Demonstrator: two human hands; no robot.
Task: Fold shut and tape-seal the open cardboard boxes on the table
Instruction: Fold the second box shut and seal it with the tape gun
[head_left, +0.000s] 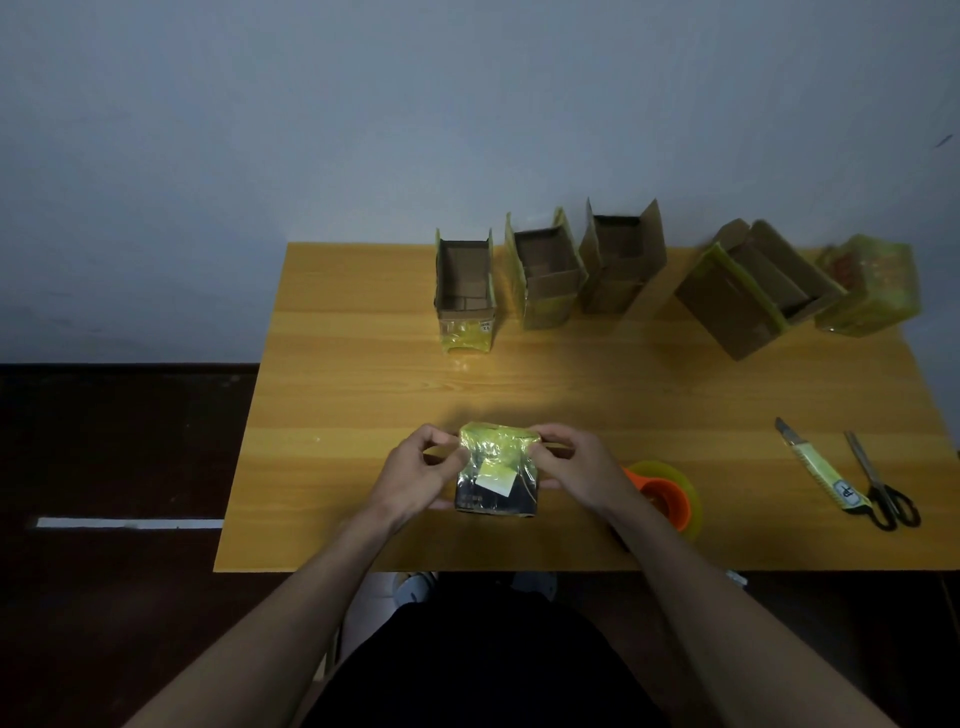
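Near the front edge of the table (322, 395), about midway along it, a small box (496, 470) wrapped in glossy yellow-green tape is held between both hands. A pale square label sits on its top face above a dark printed panel; the printing is too small to read. The left hand (415, 467) has its fingers curled round the box's left upper corner, and the right hand (571, 462) grips the right upper corner the same way, thumbs toward the tape.

Along the back edge stands a row of open cardboard boxes: one (464, 291) with a yellow-taped base and a small white sticker whose digits are unclear, a second (546, 275) with yellow tape on its sides, a third (621, 260) of plain brown card with flaps up, and a larger fourth (748, 296) tilted, with a yellow strip along one flap. Just beside the fourth, at the back right corner, is a box fully wrapped in yellow tape (867, 286).

Just right of the right forearm lies a tape roll on an orange dispenser (667, 493). Toward the right edge lie a utility knife (821, 467), bearing a white label with an unreadable mark, and black-handled scissors (878, 480), touching near the handles.
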